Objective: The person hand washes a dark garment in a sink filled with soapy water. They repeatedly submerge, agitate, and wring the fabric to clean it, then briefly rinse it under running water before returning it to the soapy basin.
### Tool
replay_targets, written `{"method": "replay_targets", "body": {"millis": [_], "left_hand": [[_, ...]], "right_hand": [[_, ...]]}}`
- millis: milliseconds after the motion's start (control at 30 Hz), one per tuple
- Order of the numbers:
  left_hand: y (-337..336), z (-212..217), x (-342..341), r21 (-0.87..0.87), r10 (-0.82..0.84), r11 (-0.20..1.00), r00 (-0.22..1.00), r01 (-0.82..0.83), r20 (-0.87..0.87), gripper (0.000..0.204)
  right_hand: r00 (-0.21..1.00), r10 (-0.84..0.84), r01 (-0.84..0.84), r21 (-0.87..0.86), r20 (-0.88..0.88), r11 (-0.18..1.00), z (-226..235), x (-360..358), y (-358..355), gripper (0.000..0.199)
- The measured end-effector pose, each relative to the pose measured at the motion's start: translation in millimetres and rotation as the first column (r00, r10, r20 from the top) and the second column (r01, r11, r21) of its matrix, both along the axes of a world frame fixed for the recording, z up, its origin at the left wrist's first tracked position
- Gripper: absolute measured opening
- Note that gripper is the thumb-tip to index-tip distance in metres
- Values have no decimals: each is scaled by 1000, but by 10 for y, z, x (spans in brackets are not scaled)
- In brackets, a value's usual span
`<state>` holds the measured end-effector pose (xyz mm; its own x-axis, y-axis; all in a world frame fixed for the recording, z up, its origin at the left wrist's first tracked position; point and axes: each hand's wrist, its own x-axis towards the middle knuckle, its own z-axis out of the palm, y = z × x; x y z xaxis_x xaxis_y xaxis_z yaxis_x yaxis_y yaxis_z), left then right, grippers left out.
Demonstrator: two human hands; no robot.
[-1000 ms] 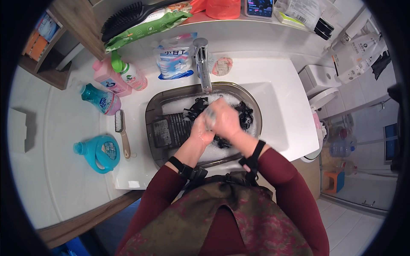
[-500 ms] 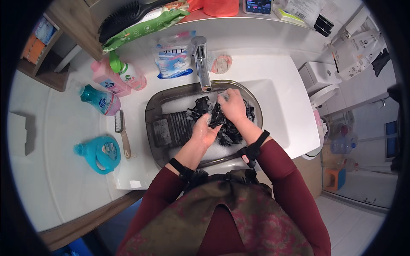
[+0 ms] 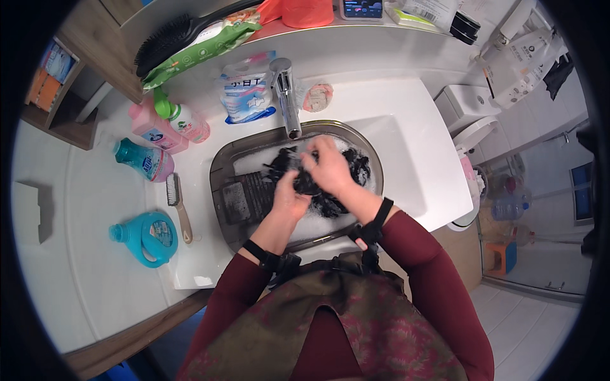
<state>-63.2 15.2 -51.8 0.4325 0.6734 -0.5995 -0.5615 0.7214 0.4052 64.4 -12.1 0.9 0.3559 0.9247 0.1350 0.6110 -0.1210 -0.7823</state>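
Wet black cloth [image 3: 284, 162], bunched up and flecked with suds, lies in a dark see-through basin [image 3: 219, 162] of foamy water. Its exact kind of garment cannot be made out. My left hand [image 3: 290, 200] holds a fold of it from the near side, thumb up. Slightly blurred, my right hand [image 3: 329, 168] grips the same cloth from above, just right of the left. More cloth trails into the suds under and beyond my right wrist. To the left of my hands, a ridged washboard [image 3: 257, 195] is built into the basin.
The basin sits in a white sink [image 3: 410, 165] under a chrome faucet [image 3: 287, 95]. A scrub brush [image 3: 180, 206], a teal jug [image 3: 149, 238] and several bottles stand or lie on the left. A detergent bag [image 3: 248, 92] and a soap bar [image 3: 318, 98] are behind.
Both hands have shifted slightly left with the cloth, and my right hand is now blurred by motion. The whole view has also moved a little.
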Motion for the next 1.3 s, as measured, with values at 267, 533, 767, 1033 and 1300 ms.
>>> {"method": "replay_targets", "body": {"millis": [267,533,767,1033,1300], "left_hand": [[4,28,12,-67,-77,995,993,70,-92,29],[215,206,6,96,-76,994,969,55,234,42],[-32,23,158,-64,-153,986,988,152,-14,28],[197,60,135,234,-227,958,938,166,263,29],[-57,363,93,-14,-50,999,988,48,-146,25]], "right_hand": [[971,111,-108,-30,211,994,-92,-165,-45,23],[917,291,-372,325,273,869,57,-184,-217,28],[994,-73,71,19,83,997,184,156,35,19],[962,152,-181,118,225,976,240,-161,-206,23],[978,130,-160,193,161,968,74,-187,-206,19]]}}
